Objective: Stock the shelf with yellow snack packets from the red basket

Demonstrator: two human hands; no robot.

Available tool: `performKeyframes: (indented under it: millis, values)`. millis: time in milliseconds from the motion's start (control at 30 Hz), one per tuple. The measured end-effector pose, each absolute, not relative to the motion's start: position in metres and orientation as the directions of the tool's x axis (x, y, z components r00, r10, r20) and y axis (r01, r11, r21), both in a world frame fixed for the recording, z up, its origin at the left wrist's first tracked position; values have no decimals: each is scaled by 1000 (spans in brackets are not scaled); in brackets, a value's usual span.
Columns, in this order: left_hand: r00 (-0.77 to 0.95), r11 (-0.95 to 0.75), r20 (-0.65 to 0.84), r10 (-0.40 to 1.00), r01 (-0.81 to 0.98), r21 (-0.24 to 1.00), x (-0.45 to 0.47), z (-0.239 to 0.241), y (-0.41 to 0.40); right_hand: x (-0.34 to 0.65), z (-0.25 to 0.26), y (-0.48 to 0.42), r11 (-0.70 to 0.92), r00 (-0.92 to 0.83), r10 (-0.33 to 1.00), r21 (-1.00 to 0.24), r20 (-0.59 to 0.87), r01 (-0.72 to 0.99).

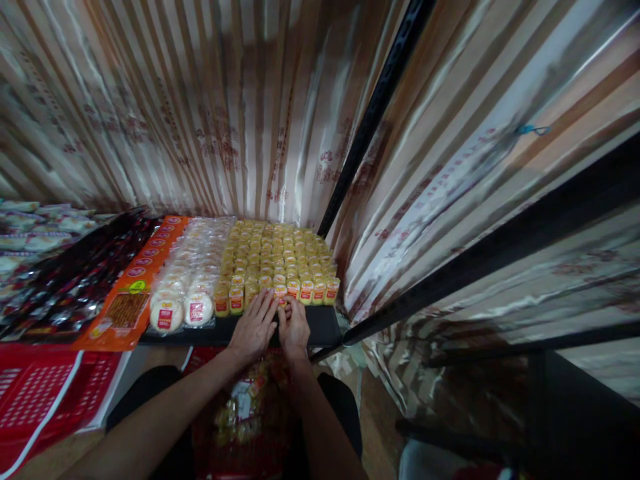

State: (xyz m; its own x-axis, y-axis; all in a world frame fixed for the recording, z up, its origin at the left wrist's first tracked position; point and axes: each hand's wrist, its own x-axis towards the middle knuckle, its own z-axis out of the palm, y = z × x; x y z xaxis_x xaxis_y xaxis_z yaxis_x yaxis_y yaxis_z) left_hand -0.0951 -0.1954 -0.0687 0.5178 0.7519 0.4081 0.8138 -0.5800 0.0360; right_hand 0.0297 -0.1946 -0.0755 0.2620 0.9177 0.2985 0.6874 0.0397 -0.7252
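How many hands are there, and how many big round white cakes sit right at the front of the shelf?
hands: 2, the left hand and the right hand
round white cakes at the front: 2
total: 4

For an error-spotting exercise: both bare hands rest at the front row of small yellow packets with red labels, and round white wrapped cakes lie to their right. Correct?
No. The head view shows the round white wrapped cakes to the left of the small yellow packets. The left hand and right hand do rest there.
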Motion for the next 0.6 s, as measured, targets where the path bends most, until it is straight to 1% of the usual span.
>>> performKeyframes:
  millis: [167, 333, 600]
  values:
    - [546, -591, 391, 741, 807, -6, -96, -67, -193, 30, -74, -193, -1, 279, 927, -743, 251, 669]
    - [557, -607, 415, 720, 795, -14, -98, -70, -192, 29, -76, -193, 16, 279, 922, -748, 268, 664]
    - [589, -647, 452, 670, 762, -35, -103, -66, -191, 29, -74, -195, -4, 282, 928, -752, 243, 660]
